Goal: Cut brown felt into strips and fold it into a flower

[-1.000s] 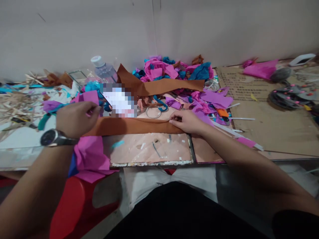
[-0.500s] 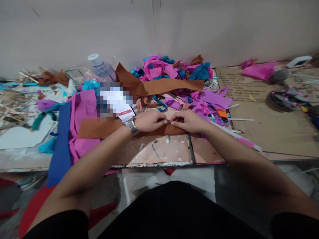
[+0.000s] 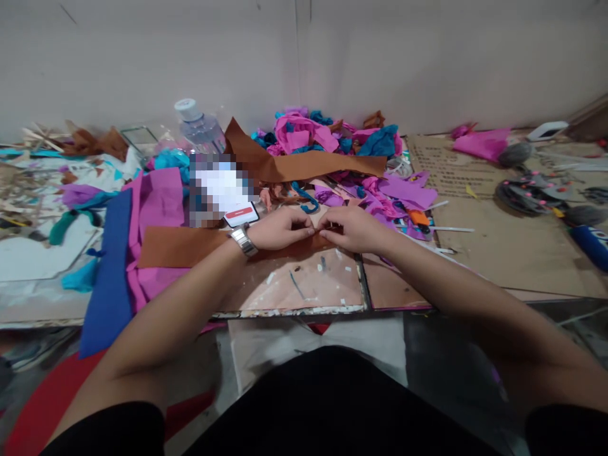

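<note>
A long brown strip (image 3: 183, 247) of crepe-like paper runs across the front of the table, passing under my left wrist. My left hand (image 3: 282, 229), with a metal watch (image 3: 243, 239) on the wrist, pinches the strip's upper edge between thumb and finger. Close beside it, my right hand (image 3: 351, 228) pinches the same edge near the strip's right end. The fingertips nearly meet, and small folds between them are partly hidden. Pink paper (image 3: 159, 285) and a blue sheet (image 3: 107, 278) lie at the left. A phone (image 3: 241, 214) stands just behind my left hand.
A second brown strip (image 3: 327, 163) lies before a heap of crumpled pink and teal paper (image 3: 304, 130). A plastic bottle (image 3: 202, 130) stands behind the phone. An orange-handled tool (image 3: 418, 218) and white sticks (image 3: 453, 229) are at right, near flat cardboard (image 3: 513, 253). Scraps cover the left side.
The view has turned slightly to the right. Both hands still pinch the brown strip, and less of its right end shows below my right hand. My right fingers have shifted slightly.
</note>
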Demonstrator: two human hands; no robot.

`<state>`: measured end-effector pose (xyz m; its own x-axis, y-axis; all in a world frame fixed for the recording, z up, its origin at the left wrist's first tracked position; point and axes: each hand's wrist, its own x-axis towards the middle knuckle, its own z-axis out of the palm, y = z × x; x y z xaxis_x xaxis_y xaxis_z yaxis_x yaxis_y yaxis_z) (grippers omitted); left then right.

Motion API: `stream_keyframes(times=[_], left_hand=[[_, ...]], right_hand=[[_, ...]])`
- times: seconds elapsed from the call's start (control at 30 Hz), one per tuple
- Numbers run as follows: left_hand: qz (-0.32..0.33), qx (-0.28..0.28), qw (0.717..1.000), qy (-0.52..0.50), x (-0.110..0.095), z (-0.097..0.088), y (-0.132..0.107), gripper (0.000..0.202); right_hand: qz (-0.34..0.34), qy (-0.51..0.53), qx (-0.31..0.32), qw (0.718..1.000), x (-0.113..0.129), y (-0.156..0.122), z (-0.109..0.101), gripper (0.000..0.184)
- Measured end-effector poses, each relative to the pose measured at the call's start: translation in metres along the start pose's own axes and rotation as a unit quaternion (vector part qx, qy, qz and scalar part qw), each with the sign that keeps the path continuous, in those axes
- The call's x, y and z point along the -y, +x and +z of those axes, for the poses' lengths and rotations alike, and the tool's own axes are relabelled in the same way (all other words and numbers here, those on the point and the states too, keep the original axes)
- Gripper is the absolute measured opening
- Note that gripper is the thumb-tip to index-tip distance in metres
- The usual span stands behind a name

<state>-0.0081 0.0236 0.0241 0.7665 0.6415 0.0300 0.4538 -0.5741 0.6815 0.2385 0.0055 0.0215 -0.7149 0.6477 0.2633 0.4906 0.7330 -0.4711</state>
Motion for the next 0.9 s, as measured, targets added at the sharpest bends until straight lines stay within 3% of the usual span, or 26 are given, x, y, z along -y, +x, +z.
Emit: stream_keyframes(times=[0.1, 0.33, 0.5, 0.9], left_hand=[[-0.003, 0.002, 0.998, -0.061, 0.011, -0.005, -0.003, 0.034], [-0.036, -0.015, 0.987, -0.154, 0.027, -0.006, -0.007, 0.037], [-0.038, -0.031, 0.987, -0.156, 0.03, -0.004, -0.005, 0.032], [-0.007, -0.045, 0.994, -0.099, 0.022, 0.001, -0.008, 0.029]], right_hand=[[-0.037, -0.036, -0.011, 0.999, 0.003, 0.011, 0.001, 0.015], [-0.039, -0.06, -0.054, 0.996, -0.003, 0.025, 0.022, 0.016], [-0.036, -0.025, -0.108, 0.993, -0.008, 0.019, 0.035, 0.017], [-0.024, 0.02, -0.152, 0.988, -0.007, 0.011, 0.04, 0.012]])
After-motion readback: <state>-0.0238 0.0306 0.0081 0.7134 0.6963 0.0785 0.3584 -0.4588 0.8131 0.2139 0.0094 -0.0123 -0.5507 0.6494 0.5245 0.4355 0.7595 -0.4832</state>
